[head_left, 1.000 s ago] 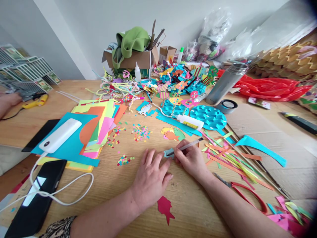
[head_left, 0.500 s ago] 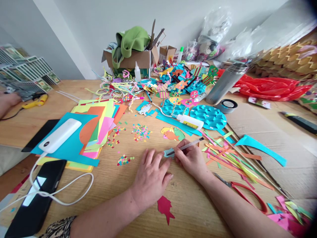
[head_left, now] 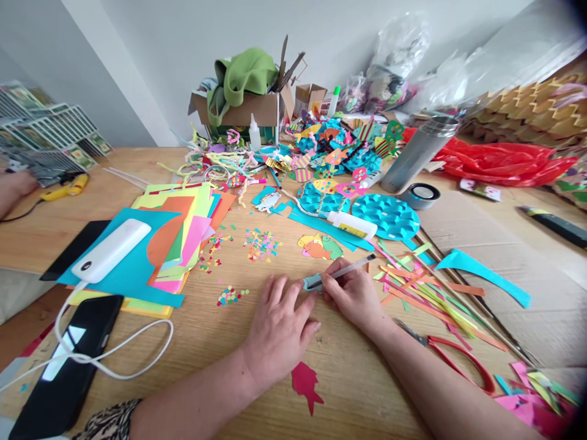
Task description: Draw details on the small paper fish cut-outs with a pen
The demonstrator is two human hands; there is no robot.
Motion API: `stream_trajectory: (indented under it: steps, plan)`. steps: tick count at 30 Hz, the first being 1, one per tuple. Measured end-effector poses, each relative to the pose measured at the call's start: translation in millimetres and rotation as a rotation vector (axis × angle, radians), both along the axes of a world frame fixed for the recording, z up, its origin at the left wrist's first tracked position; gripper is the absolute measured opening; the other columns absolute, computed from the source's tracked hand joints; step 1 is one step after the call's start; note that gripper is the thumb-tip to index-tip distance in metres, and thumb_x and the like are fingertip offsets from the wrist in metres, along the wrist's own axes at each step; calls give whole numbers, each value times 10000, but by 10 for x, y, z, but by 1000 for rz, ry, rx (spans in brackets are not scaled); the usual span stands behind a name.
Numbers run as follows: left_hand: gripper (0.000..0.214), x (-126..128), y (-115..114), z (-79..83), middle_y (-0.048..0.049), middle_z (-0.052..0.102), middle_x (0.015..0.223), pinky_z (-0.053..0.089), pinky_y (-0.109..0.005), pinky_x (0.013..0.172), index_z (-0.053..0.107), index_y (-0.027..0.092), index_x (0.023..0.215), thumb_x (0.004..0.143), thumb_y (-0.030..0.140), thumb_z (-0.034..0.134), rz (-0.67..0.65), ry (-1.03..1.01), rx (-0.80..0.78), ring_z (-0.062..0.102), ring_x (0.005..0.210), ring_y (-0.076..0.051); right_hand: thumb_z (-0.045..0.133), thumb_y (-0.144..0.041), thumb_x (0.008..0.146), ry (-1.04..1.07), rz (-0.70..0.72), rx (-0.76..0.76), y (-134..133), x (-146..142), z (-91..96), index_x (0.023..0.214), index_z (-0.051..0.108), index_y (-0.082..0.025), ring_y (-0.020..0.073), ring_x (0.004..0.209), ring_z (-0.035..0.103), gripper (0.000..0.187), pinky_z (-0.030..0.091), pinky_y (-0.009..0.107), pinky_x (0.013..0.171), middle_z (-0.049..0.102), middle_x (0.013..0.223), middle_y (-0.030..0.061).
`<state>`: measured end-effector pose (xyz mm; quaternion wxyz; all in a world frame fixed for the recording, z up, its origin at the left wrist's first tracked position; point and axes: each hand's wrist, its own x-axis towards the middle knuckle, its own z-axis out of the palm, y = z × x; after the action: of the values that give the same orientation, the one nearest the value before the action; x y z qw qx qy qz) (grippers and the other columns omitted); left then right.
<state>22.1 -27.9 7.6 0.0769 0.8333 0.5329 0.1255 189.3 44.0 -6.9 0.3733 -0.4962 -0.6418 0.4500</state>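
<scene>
My right hand (head_left: pixel 351 293) grips a pen (head_left: pixel 353 266) with a clear barrel, its tip down at a small light-blue paper cutout (head_left: pixel 308 283). Fingertips of my left hand (head_left: pixel 282 321) touch the left side of that cutout, the fingers spread and lying flat on the wood. Both hands hide part of the cutout, so its full outline cannot be seen. Nearer to me lies a dark red fish-shaped paper (head_left: pixel 306 387). Beyond my hands are several paper fish (head_left: pixel 320 247) in yellow, orange and green.
Confetti piles (head_left: pixel 262 243) lie left of centre, beside stacked coloured paper (head_left: pixel 172 244) with a white power bank (head_left: pixel 112 249). At right are red-handled scissors (head_left: pixel 463 360) and paper strips (head_left: pixel 440 287). A glue bottle (head_left: pixel 352 225) and a steel flask (head_left: pixel 419 156) are farther back.
</scene>
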Motion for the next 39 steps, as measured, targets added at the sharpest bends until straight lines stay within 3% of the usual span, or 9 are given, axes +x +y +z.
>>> stream_trajectory:
  steps: [39]
  plan:
    - [433, 2, 3, 13, -88, 503, 1317, 292, -556, 1116, 524, 250, 1333, 925, 377, 589, -3, -10, -3, 396, 1249, -312, 565, -286, 813, -27, -33, -3, -6, -9, 38, 666, 506, -208, 123, 408, 486, 178, 367, 233, 404, 563, 499, -14]
